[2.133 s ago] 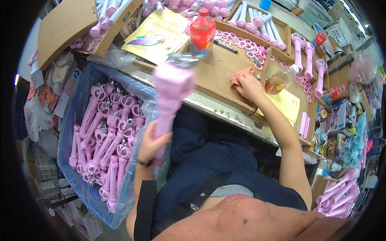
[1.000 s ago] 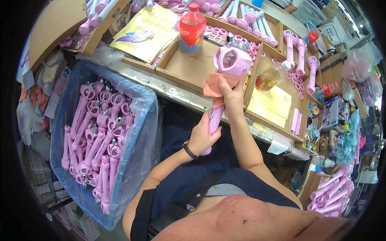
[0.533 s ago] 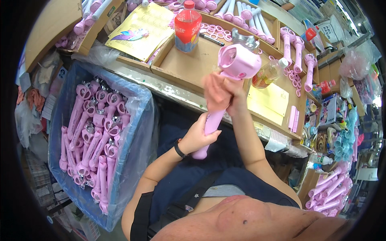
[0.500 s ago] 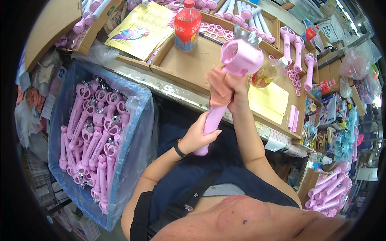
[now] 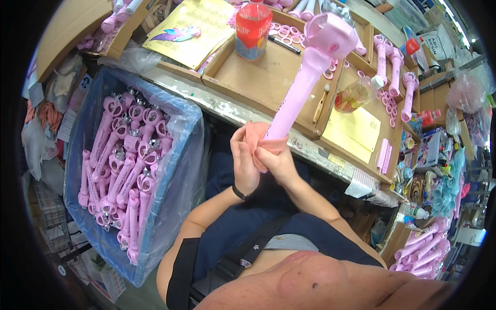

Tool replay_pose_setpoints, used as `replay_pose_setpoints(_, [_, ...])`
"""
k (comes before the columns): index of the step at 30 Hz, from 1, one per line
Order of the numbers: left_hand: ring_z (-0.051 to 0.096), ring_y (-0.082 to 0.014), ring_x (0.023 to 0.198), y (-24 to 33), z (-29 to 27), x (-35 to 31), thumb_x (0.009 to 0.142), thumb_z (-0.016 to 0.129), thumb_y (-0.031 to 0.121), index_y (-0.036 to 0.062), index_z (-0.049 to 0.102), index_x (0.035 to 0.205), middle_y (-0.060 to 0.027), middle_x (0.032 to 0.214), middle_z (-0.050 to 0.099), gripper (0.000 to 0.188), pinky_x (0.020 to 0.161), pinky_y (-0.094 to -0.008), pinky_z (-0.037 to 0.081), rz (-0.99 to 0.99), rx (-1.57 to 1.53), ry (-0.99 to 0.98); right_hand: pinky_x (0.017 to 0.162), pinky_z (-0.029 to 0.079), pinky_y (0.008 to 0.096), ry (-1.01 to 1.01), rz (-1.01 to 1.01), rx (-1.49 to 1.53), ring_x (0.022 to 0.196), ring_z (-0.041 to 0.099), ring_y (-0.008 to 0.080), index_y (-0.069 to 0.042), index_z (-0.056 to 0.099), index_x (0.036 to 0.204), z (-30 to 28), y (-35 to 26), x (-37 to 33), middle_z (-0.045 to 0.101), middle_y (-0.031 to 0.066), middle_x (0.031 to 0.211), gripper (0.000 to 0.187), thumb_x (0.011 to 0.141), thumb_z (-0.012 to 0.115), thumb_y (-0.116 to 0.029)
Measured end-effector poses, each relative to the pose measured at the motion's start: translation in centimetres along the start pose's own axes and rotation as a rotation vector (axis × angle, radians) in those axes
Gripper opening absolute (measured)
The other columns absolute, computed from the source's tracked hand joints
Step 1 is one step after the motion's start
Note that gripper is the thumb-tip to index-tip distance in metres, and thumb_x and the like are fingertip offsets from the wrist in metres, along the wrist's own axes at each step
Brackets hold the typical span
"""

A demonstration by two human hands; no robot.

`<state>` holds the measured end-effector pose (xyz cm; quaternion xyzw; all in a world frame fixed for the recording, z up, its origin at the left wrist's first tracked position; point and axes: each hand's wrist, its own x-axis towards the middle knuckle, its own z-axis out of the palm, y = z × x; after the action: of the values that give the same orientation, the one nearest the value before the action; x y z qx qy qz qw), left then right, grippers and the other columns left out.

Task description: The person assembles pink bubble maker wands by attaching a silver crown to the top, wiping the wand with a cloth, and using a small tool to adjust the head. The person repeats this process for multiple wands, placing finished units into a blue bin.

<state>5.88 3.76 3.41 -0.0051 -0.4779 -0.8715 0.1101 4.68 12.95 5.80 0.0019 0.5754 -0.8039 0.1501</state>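
Note:
A pink toy wand slants up over the workbench, its wide round head at the top. Around the lower end of its handle is wrapped an orange-pink cloth. My left hand cups the cloth and handle end from the left. From the right, my right hand closes on the same cloth, thumb pressed against it. Both hands meet just in front of the bench edge, and the tip of the handle is mostly hidden between them.
On the left stands a blue-lined bin full of pink wands. The bench holds a cardboard tray, a red-labelled bottle, a clear bottle, a pen, a brush and yellow paper. More wands lie lower right.
My right hand and the cloth have slid from near the wand's head down to the handle's lower end, joining my left hand. The wand's printed shaft is now uncovered.

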Motion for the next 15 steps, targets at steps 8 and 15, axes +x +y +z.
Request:
replay_pose_setpoints(8, [0.052,-0.0265,0.114,4.6,-4.0,7.5,0.090,0.045,0.055,0.0006,0.036,0.131,-0.0156,0.126,0.050,0.068,0.102,-0.0411,0.037,-0.070,-0.245,-0.215,0.076,0.050,0.0301,-0.198,0.106,-0.583,0.084,0.063,0.0199,0.001,0.049,0.115,-2.0,-1.6,-2.9,0.063,0.0124,0.095,0.053,0.068,0.066,-0.016])
replay_pose_setpoints(15, [0.064,-0.0206,0.084,6.0,-3.6,8.3,0.086,0.059,0.049,0.0003,0.048,0.119,-0.0124,0.107,0.060,0.059,0.080,-0.0358,0.054,-0.128,-0.418,0.070,0.084,0.044,0.0284,-0.473,0.261,-0.159,0.093,0.054,0.0129,0.000,0.035,0.131,-2.5,-0.3,-4.4,0.054,0.0058,0.099,0.069,0.074,0.069,-0.020])
